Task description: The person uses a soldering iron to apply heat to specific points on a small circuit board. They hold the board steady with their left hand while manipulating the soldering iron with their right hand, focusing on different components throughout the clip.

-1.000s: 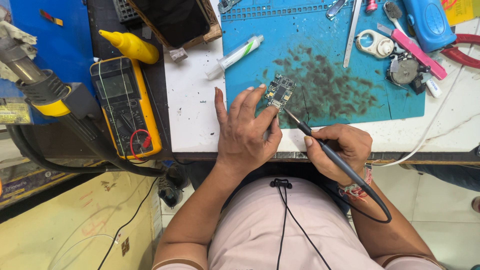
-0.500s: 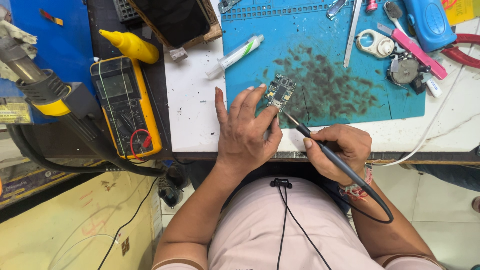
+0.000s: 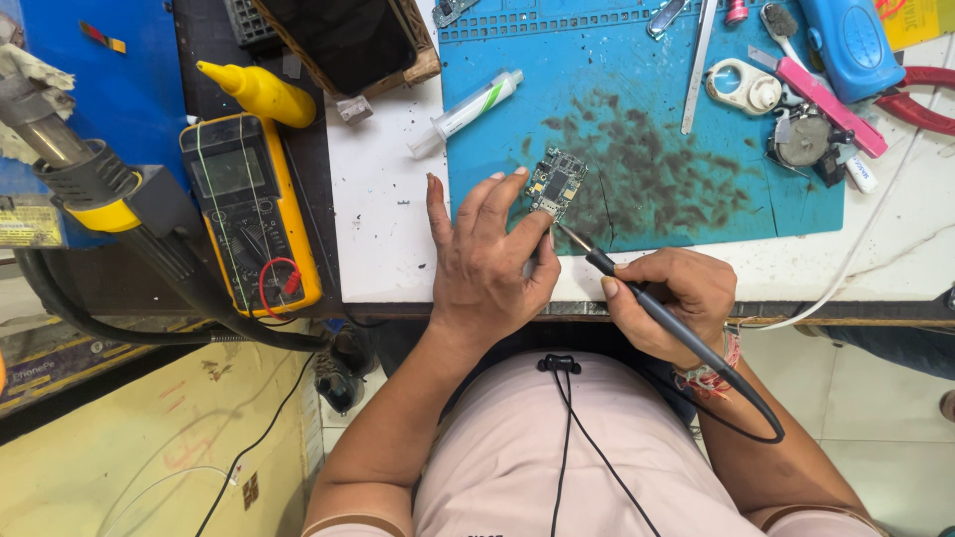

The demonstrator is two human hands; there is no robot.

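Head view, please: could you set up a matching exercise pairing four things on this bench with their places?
1 circuit board
2 soldering iron
3 multimeter
4 syringe

A left of the mat, on the dark strip
B in the right hand
C under the left hand fingertips, on the blue mat
D across the mat's left edge

Pairs: 1-C, 2-B, 3-A, 4-D

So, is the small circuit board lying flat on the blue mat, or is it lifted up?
Flat, as far as it shows: the circuit board rests face up on the blue mat, left hand fingertips on its edge.
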